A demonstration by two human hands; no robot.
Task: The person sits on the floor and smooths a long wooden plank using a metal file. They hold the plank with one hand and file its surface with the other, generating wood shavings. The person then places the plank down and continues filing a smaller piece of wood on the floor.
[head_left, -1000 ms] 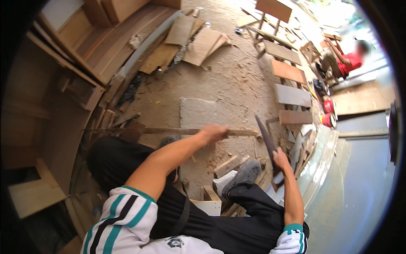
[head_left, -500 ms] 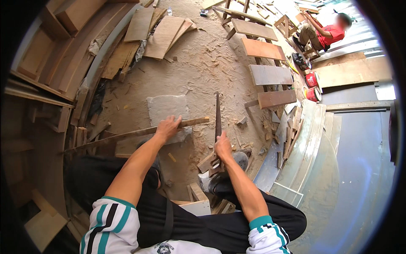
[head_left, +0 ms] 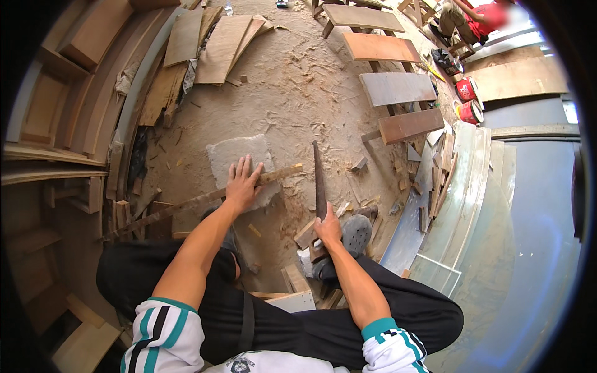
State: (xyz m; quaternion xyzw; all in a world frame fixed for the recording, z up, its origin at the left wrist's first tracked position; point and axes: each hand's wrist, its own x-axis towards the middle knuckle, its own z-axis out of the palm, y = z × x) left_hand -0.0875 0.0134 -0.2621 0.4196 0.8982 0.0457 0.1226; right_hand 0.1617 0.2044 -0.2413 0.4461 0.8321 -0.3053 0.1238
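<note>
My left hand (head_left: 242, 186) lies palm down over a long narrow wooden strip (head_left: 180, 206), its fingers stretched out and spread. The strip runs from beside my left knee to its lighter end right of the hand. Beneath it is a pale, flat slab (head_left: 219, 158) on the ground. My right hand (head_left: 328, 229) is closed round the handle end of a handsaw (head_left: 319, 180), whose dark tapering blade points away from me. Blade and strip are apart, with the saw just right of the strip's end. Most of the saw's handle is hidden by my hand.
Wooden offcuts (head_left: 306, 235) lie by my right shoe (head_left: 357, 234). Boards rest on trestles (head_left: 410, 126) at the far right, near red cans (head_left: 469, 112) and a seated person (head_left: 476, 22). Glass sheets (head_left: 472, 186) lie right; plywood pieces (head_left: 224, 50) and wooden cabinets (head_left: 102, 28) stand left.
My left hand's fingers have straightened and spread over the strip. The strip's right end is slightly higher in view. My right hand still holds the saw, and the whole view has shifted a little.
</note>
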